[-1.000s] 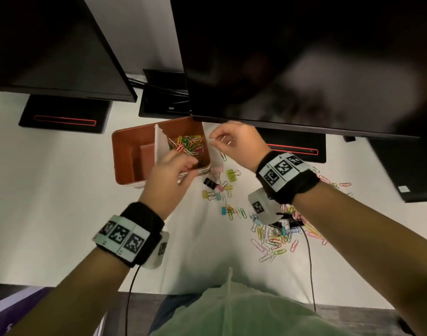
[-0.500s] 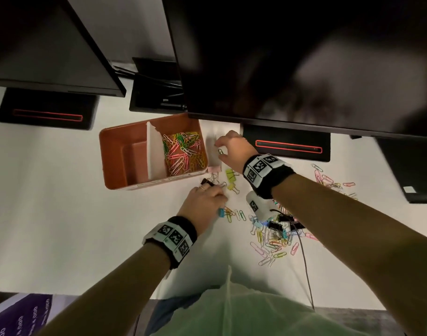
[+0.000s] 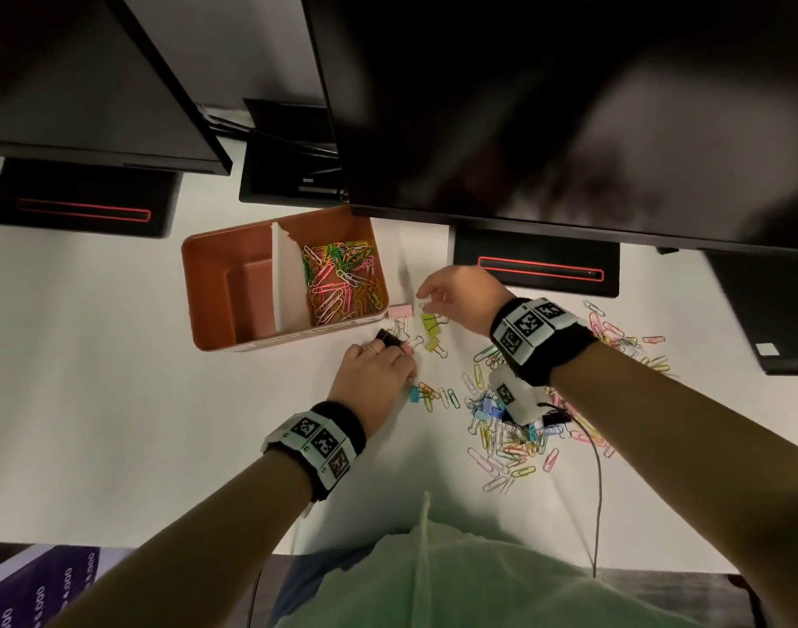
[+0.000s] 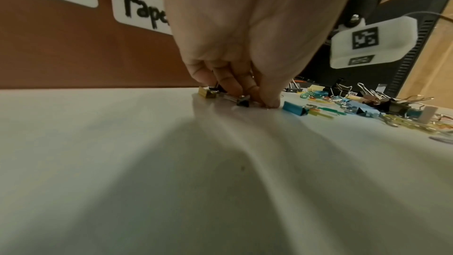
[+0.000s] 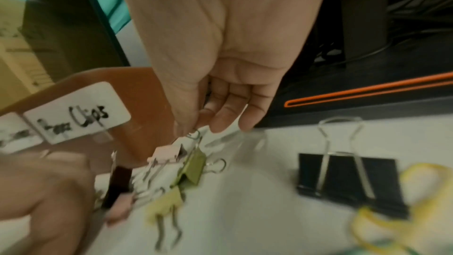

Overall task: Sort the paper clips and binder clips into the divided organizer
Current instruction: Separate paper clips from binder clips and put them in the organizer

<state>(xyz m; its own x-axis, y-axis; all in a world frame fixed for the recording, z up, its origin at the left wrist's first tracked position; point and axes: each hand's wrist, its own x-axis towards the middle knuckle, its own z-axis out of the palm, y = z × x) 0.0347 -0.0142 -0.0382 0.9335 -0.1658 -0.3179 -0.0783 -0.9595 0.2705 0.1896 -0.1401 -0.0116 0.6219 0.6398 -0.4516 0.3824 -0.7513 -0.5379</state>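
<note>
Terracotta-brown plastic divided organizer (image 3: 215, 251) sitting on the white desk (image 3: 93, 378), just below the black monitors (image 3: 569, 106). Right compartment full of a heap of coloured wire paper clips (image 3: 342, 285); left compartment bare, white divider between the two. White handwritten labels on the front wall (image 4: 139, 5), only partly readable.

Left hand (image 3: 374, 378) down flat on the desk just in front of the organizer's right corner, fingers (image 4: 228, 82) curled and pinching a small black binder clip (image 3: 390, 337) against the surface. Right hand (image 3: 460, 294) hovering beside the organizer's right wall, fingertips (image 5: 220, 123) bent over a yellow-green binder clip (image 3: 430, 323); looks like a pinch on its wire handle, but too blurry, can't tell for sure. Pale pink binder clip (image 3: 399, 311) touching the organizer's corner.

Bigger messy pile of mixed clips (image 3: 510, 428) near the right wrist, well apart from the organizer. Large black binder clip (image 5: 348, 177) standing there too.
</note>
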